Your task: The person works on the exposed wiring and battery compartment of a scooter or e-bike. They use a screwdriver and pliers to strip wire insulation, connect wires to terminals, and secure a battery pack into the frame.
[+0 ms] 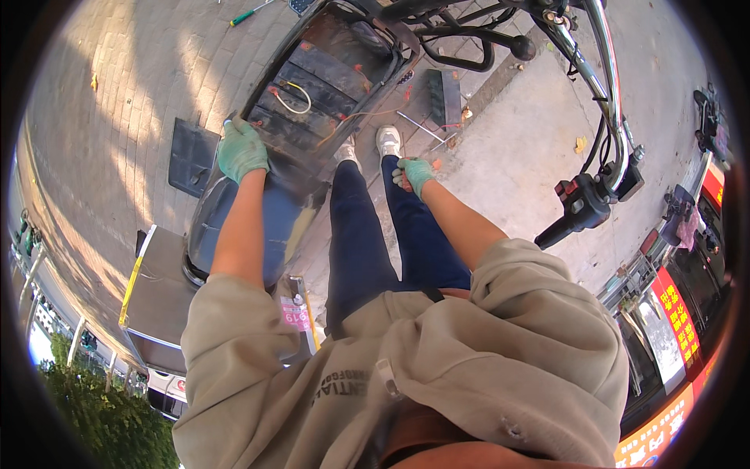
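Note:
The open battery compartment [269, 74] of an electric vehicle holds several dark batteries [312, 70] with red terminal caps. A white-yellow wire loop [306, 100] arches over them, and a thin orange wire [363, 115] runs out over the right edge. At the near left corner of the compartment is my left hand [244, 150], in a green glove, its fingers curled; what they grip is mostly hidden. Below it lies the dark seat [242, 223]. My right hand [414, 175], also gloved, is closed in front of my right leg, and its contents do not show.
A black battery [444, 98] and a metal T-shaped tool [423, 127] lie right of my feet. The handlebar grip [574, 223] juts in at right. Left are a black panel [191, 156], a large box [160, 297] and, farther off, a green-handled screwdriver [243, 17].

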`<state>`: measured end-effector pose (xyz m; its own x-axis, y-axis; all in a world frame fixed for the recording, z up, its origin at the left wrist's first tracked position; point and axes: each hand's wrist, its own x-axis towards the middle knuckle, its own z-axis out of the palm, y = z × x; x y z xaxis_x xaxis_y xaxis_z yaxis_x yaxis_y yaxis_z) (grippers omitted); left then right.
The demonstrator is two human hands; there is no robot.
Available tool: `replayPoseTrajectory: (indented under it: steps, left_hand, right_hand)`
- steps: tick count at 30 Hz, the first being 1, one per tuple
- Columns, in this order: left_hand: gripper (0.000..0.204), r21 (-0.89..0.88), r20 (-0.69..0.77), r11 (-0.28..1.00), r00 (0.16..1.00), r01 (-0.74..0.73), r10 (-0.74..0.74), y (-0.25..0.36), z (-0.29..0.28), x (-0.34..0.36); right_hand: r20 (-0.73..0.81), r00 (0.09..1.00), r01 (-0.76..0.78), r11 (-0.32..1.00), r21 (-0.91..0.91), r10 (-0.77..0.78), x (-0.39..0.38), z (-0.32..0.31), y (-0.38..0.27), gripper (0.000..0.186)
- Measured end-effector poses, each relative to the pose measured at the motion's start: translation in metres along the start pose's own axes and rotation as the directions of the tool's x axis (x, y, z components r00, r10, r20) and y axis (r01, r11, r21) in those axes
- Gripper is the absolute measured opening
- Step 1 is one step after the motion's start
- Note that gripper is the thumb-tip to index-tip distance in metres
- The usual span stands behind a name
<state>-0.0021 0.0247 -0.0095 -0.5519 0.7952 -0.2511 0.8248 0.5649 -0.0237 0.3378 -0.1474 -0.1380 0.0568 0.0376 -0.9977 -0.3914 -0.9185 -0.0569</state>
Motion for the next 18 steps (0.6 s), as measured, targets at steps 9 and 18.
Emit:
replayPoseTrajectory:
  steps: [9, 18]
  left_hand:
    - [0.055, 0.014, 0.004, 1.0, 1.0, 0.004, -0.004, 0.001, -0.001, 0.0]
    - [0.056, 0.023, 0.028, 1.0, 1.0, 0.009, -0.009, -0.001, 0.003, 0.003]
  right_hand:
    - [-0.121, 0.976, 0.177, 0.984, -0.027, -0.179, 0.039, -0.03, -0.033, 0.017]
    - [-0.341, 0.934, 0.192, 0.954, 0.231, -0.105, 0.041, -0.074, -0.047, 0.016]
